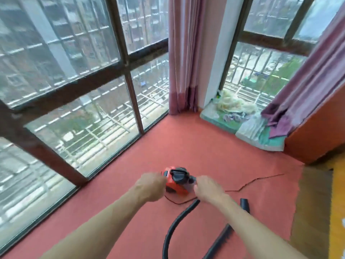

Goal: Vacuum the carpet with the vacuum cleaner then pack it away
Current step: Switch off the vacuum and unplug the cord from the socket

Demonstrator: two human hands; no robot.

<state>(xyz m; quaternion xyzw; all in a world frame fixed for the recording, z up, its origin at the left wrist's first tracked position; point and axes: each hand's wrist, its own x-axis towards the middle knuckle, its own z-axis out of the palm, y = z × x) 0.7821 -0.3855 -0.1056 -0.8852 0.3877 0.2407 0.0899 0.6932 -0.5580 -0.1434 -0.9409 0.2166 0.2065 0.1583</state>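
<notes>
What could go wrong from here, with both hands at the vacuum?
1. The cord trails loose over the carpet and loops near the hose; moving the vacuum could snag or tangle it.
2. The nozzle and brush lie loose on the floor by the right arm; a step there could land on them.
3. The left hand and right hand are blurred, so the grip may be unsure.

A room in a home, high in a flat. Red carpet (196,146) runs to barred windows (74,71) with pink curtains (182,53). Bedding (257,131) lies heaped far right.
</notes>
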